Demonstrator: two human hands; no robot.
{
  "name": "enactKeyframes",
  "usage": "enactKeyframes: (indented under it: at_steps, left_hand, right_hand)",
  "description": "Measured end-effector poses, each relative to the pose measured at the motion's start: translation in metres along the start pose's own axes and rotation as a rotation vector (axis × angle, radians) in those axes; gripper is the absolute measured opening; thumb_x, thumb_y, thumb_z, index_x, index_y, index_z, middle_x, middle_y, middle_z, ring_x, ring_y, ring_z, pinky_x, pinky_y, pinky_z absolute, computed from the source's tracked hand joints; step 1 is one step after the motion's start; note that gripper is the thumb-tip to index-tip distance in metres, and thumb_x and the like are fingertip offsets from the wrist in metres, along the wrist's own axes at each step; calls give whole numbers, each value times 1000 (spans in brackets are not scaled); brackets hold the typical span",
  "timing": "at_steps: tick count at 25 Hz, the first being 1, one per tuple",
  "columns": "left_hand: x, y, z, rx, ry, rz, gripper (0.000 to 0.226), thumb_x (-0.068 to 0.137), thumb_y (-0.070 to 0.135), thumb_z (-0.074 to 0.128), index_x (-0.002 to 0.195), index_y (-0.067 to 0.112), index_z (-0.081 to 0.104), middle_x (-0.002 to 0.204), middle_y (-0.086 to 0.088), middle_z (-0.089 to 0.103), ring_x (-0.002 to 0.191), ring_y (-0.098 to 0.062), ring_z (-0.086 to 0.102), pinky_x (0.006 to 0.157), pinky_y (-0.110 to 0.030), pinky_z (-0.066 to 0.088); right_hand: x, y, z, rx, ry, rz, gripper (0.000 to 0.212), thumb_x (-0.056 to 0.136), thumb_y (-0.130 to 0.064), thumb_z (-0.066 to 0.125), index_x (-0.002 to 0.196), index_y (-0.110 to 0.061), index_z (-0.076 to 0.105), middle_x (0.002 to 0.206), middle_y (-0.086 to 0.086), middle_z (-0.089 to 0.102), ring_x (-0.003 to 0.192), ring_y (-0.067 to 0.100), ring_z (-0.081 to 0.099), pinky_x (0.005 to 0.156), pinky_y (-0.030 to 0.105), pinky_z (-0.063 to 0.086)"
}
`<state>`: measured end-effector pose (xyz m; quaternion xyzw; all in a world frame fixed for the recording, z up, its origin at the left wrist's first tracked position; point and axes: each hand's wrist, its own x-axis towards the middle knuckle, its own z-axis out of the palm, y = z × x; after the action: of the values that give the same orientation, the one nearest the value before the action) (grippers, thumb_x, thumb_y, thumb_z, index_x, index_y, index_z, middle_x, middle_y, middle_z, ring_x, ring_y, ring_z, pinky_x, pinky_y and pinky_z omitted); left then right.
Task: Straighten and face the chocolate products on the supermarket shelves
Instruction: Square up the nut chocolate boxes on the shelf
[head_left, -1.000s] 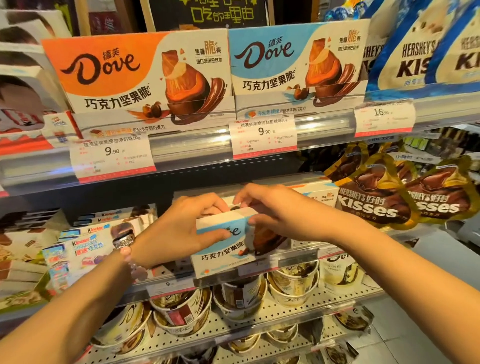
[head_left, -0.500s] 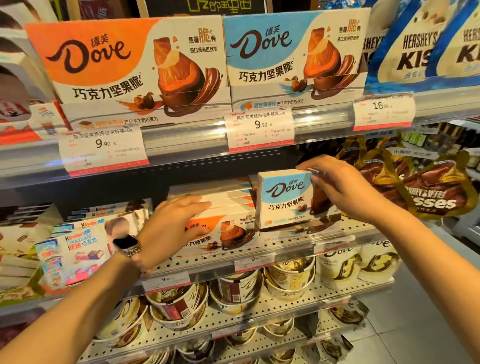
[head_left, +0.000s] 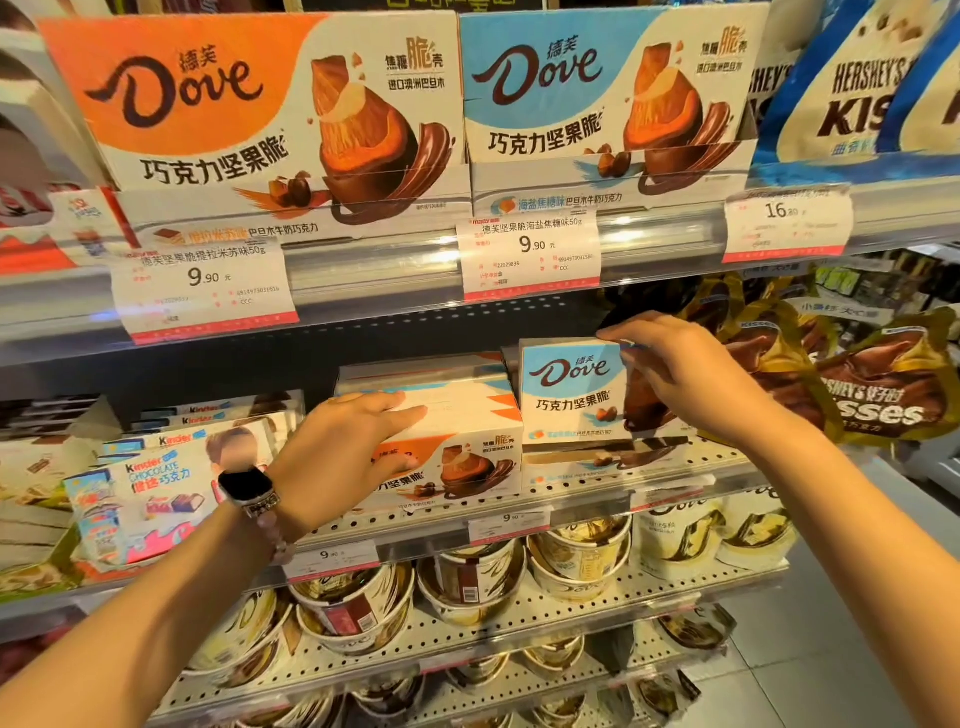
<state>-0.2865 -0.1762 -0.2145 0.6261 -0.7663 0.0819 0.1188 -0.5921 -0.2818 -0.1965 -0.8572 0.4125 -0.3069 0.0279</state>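
On the middle shelf (head_left: 571, 499) a blue Dove box (head_left: 569, 389) stands upright, facing front, on top of another flat blue box. My right hand (head_left: 691, 379) grips its upper right edge, fingers curled over the top. To its left lies a stack of orange Dove boxes (head_left: 457, 457). My left hand (head_left: 343, 447) rests flat on that stack, fingers straight, thumb down its front; a black watch sits on the wrist.
Large orange Dove display box (head_left: 249, 119) and blue Dove display box (head_left: 608, 104) fill the top shelf, with Hershey's Kisses bags (head_left: 857, 88) beside them. Kinder boxes (head_left: 150, 493) stand left, brown Kisses bags (head_left: 883, 395) right. Dove tubs (head_left: 467, 582) line the lower shelf.
My right hand carried the blue box from the middle to the right and stood it upright. My left hand let go of it and settled on the orange stack.
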Motion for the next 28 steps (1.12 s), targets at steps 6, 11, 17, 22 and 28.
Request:
enactKeyframes:
  at_steps: [6,11,17,22,28]
  left_hand:
    - [5,-4,-2,-24,-8,-4,58,82,46,60,136,32,42,142,7,44,132,-13,38,108,-30,27]
    - [7,-6,-4,-38,-15,-5,58,80,47,63,133,32,45,139,8,47,130,-11,40,107,-28,28]
    - [8,-6,-3,-41,-27,-14,58,81,46,61,134,31,43,141,7,46,130,-12,40,107,-28,29]
    - [10,-6,-6,-49,-26,3,55,81,45,61,132,29,48,137,6,51,128,-11,44,105,-26,32]
    - [5,-4,3,-35,-15,-41,58,83,43,61,136,28,44,140,4,47,131,-15,37,108,-32,30]
  right_hand:
    - [-7,16,9,71,-71,52,30,92,-4,51,119,-13,58,116,6,58,115,22,53,71,18,50]
    - [-7,22,10,38,-84,-5,31,89,-1,54,118,-12,60,114,5,57,111,21,54,77,26,54]
    - [-7,20,36,-41,-62,-121,31,86,1,57,115,-9,63,113,10,61,107,27,55,87,28,42]
    - [-7,28,34,-42,-84,-145,31,84,3,60,112,-9,67,109,10,61,104,29,55,84,33,46]
    - [0,4,34,46,-95,-17,36,85,-9,61,121,-14,59,116,2,55,111,18,51,90,30,47]
